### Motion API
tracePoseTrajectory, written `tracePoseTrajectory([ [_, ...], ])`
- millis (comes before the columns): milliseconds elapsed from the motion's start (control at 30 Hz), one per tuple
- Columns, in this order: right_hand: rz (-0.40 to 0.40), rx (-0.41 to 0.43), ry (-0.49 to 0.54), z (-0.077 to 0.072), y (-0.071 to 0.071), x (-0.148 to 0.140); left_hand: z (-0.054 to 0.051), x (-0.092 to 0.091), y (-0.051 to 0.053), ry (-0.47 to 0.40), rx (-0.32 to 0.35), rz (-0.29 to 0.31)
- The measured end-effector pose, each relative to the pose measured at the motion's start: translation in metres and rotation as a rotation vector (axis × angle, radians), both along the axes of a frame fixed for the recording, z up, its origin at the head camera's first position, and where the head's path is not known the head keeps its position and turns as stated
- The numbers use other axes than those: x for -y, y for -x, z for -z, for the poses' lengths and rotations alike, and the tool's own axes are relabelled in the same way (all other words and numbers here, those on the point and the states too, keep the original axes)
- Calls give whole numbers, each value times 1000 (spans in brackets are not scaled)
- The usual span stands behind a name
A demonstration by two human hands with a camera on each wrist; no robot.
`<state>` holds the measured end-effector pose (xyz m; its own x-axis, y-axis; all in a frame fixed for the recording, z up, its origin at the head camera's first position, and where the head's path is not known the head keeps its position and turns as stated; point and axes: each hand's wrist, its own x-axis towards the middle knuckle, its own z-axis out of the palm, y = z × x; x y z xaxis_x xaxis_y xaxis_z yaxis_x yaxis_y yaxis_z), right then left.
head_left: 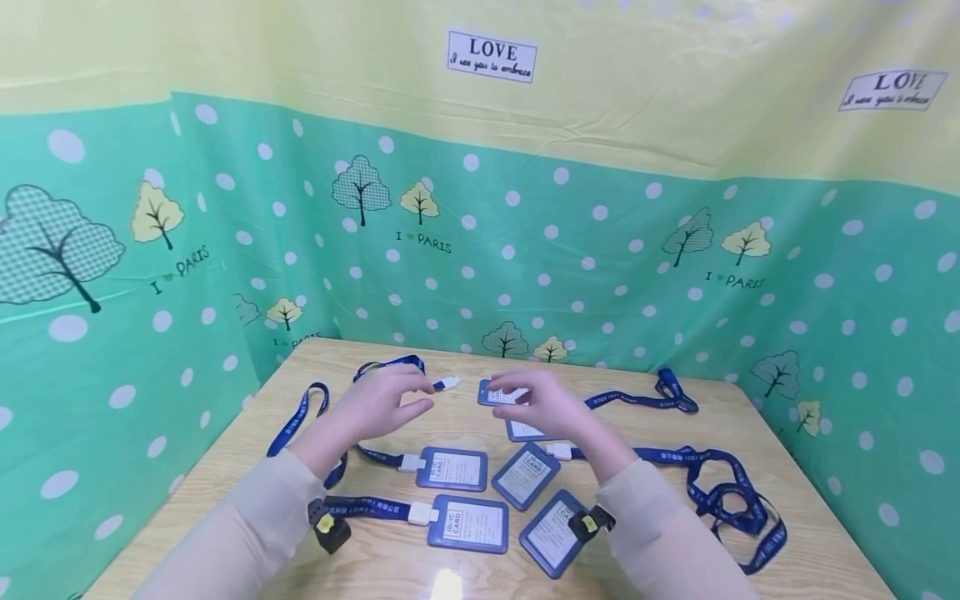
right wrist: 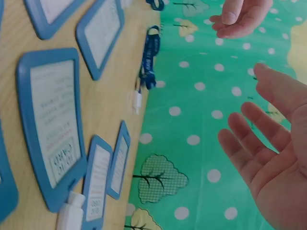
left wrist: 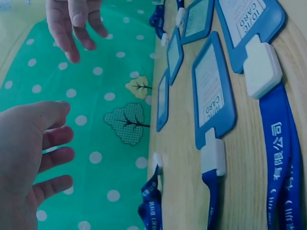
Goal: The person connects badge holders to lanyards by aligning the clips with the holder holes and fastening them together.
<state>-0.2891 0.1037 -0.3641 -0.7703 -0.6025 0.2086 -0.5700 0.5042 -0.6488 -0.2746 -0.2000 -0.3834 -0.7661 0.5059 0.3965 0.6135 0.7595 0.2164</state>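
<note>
So both hands are up in the air over a wooden table (head_left: 465, 427): left hand (head_left: 386, 402) and right hand (head_left: 543, 402) sit apart, fingers loosely spread, nothing pinched in either. Six blue ID card holders (head_left: 453, 469) lie on the wood, some hooked to blue lanyards (head_left: 667, 455). In the head view, a white clip (head_left: 447, 383) shows just past the left fingertips. Behind it all hangs a green polka-dot curtain (head_left: 615, 225).

Left hand (head_left: 382, 402): bare.
Right hand (head_left: 543, 402): bare.
Left sleeve (head_left: 232, 521): long, plain, pale beige.
Right sleeve (head_left: 663, 525): matching pale beige.
Left wrist camera (head_left: 333, 536): small black box, yellow mark.
Right wrist camera (head_left: 582, 527): small, black, yellow mark.
</note>
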Motion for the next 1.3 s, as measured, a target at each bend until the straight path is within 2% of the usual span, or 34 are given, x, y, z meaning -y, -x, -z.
tracePoseTrajectory([
  [100,26,-33,60,-4,3,-6,-3,-2,4,-35,-50,0],
  [267,45,-67,203,-8,11,-14,-9,-6,10,-106,-99,-50],
  [467,89,-48,368,-9,20,-22,-16,-10,19,-181,-136,-78],
  [767,161,106,512,-5,31,-26,-20,-22,34,-255,-74,-152],
  [1000,178,202,598,4,40,-18,-11,-31,47,-260,13,-227],
  [1300,181,340,769,16,49,-9,-1,-43,61,-233,69,-249],
])
